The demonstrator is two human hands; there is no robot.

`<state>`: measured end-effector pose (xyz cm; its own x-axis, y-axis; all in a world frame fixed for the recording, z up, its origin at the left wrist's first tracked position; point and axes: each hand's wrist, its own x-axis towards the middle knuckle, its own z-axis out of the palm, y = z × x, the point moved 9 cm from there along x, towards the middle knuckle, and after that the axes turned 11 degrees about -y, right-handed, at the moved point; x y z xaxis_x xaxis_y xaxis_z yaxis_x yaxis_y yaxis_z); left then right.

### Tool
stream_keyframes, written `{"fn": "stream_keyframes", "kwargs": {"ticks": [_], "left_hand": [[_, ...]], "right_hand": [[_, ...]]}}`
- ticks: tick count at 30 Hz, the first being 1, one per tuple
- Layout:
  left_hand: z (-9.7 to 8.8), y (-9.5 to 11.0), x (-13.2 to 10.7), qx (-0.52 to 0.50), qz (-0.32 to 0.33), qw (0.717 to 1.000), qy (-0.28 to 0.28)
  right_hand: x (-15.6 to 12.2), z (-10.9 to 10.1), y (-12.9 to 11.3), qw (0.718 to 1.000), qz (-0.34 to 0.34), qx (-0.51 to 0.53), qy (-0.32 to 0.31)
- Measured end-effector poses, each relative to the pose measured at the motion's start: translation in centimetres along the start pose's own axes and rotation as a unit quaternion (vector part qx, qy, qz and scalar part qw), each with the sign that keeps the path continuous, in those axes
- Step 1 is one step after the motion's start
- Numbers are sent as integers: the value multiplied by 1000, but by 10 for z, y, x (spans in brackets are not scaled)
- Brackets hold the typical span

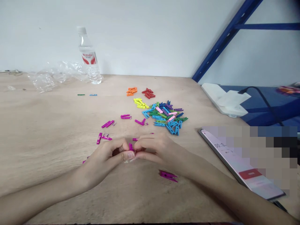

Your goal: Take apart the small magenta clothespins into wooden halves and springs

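A small magenta clothespin is pinched between the thumb and fingers of my left hand. The fingertips of my right hand close on it from the other side, and together they hide most of it. An assembled magenta clothespin lies on the table just below my right wrist. Beyond the hands are magenta clothespin halves with metal springs beside them: one pair near my left knuckles, another pair behind it, and more pieces farther right. Some magenta pieces are partly covered by my hands.
A mixed pile of clothespins lies beyond my right hand, with yellow, orange and red groups behind. A water bottle and clear plastic wrap stand back left. At right are a phone and a white holder.
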<state>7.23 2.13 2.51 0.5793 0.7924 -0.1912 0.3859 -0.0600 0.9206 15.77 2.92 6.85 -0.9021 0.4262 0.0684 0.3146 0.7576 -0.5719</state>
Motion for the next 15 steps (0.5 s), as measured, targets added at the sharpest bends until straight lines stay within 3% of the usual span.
{"fn": "stream_keyframes", "kwargs": {"ticks": [4, 7, 15], "left_hand": [[4, 4, -1, 22, -3, 999, -29], [6, 8, -1, 42, 6, 998, -43], [8, 12, -2, 119, 23, 992, -19]], "right_hand": [[-1, -5, 3, 1000, 13, 18, 9], [-1, -3, 14, 995, 54, 89, -2], [-10, 12, 36, 942, 184, 281, -27]]}}
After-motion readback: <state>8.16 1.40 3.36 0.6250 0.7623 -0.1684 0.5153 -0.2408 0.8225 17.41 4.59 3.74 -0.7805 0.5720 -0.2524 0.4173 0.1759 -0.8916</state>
